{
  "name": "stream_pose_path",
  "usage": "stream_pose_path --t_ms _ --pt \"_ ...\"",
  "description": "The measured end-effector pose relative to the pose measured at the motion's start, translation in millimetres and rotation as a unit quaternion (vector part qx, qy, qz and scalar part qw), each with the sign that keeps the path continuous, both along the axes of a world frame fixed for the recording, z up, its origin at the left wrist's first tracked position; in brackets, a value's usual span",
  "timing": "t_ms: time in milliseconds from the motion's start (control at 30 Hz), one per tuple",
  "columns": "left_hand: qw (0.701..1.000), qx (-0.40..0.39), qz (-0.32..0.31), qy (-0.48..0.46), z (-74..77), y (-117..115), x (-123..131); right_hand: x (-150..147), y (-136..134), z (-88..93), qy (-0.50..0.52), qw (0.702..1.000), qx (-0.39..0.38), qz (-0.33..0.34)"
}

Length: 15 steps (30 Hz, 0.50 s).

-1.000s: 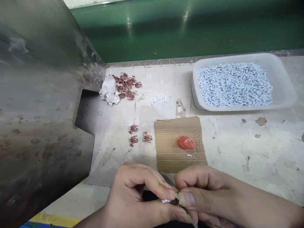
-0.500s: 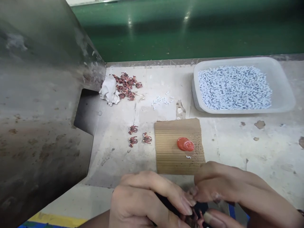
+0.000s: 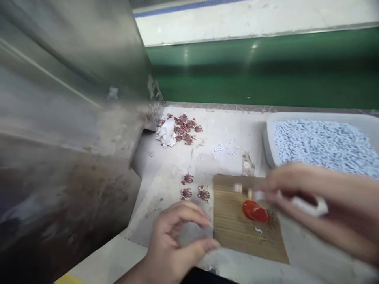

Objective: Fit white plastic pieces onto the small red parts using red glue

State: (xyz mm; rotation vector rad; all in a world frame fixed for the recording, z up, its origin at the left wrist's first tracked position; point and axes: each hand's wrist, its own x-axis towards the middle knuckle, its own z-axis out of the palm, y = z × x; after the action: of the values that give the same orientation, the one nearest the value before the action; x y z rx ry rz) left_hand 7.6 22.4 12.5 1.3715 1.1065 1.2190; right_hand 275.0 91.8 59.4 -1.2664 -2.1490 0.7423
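My left hand (image 3: 180,240) is at the front of the bench, thumb and fingers apart, with nothing between them. My right hand (image 3: 308,189), smeared by motion, hovers above the right part of a cardboard piece (image 3: 231,232). Its fingers are closed on a slim white object (image 3: 309,206) with pale ends showing past the fingertips; blur hides its exact kind. Under those fingertips lies a glossy red oval patch (image 3: 255,211) on the cardboard. One small white curved piece (image 3: 258,230) rests just in front of the red patch.
Three small reddish-brown figures (image 3: 203,194) lie left of the cardboard. Farther back are a pile of similar figures (image 3: 185,128), crumpled white cloth (image 3: 166,133) and loose white pieces (image 3: 222,148). A translucent tub (image 3: 269,146) of pale pieces stands right; a metal wall (image 3: 89,157) rises left.
My hands have separated, and the brown figure they worked on is out of sight. My right hand has moved out over the cardboard with a white object. The camera view has tilted up.
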Motion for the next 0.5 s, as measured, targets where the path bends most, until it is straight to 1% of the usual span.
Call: stream_pose_path --t_ms 33,67,100,133,200,233,300,367,433,500 --pt "0.997 0.015 0.028 0.072 -3.2 3 -9 4 32 1.8 -0.091 0.995 0.029 0.008" --pt "0.988 0.031 0.049 0.146 -6.3 6 -18 7 65 2.9 -0.196 0.978 0.064 -0.026" --pt "0.974 0.046 0.067 0.212 -9.3 10 -26 9 97 3.1 -0.248 0.965 0.067 -0.049" --pt "0.96 0.056 0.076 0.264 -12.2 13 -33 10 127 2.0 -0.276 0.956 0.07 -0.07" --pt "0.942 0.061 0.074 0.321 -17.6 18 -40 8 175 -4.2 -0.338 0.931 0.073 -0.116" --pt "0.939 0.06 0.066 0.333 -20.0 21 -41 5 192 -8.7 -0.364 0.919 0.074 -0.131" --pt "0.931 0.064 0.049 0.355 -24.6 25 -39 1 214 -17.7 -0.407 0.898 0.067 -0.153" --pt "0.926 0.065 0.042 0.369 -29.1 27 -35 2 222 -22.7 -0.429 0.885 0.048 -0.175" --pt "0.924 0.062 0.048 0.374 -33.1 27 -33 15 219 -21.5 -0.429 0.878 0.029 -0.208" --pt "0.928 0.061 0.049 0.365 -36.2 26 -33 42 204 -16.4 -0.411 0.882 0.021 -0.228"
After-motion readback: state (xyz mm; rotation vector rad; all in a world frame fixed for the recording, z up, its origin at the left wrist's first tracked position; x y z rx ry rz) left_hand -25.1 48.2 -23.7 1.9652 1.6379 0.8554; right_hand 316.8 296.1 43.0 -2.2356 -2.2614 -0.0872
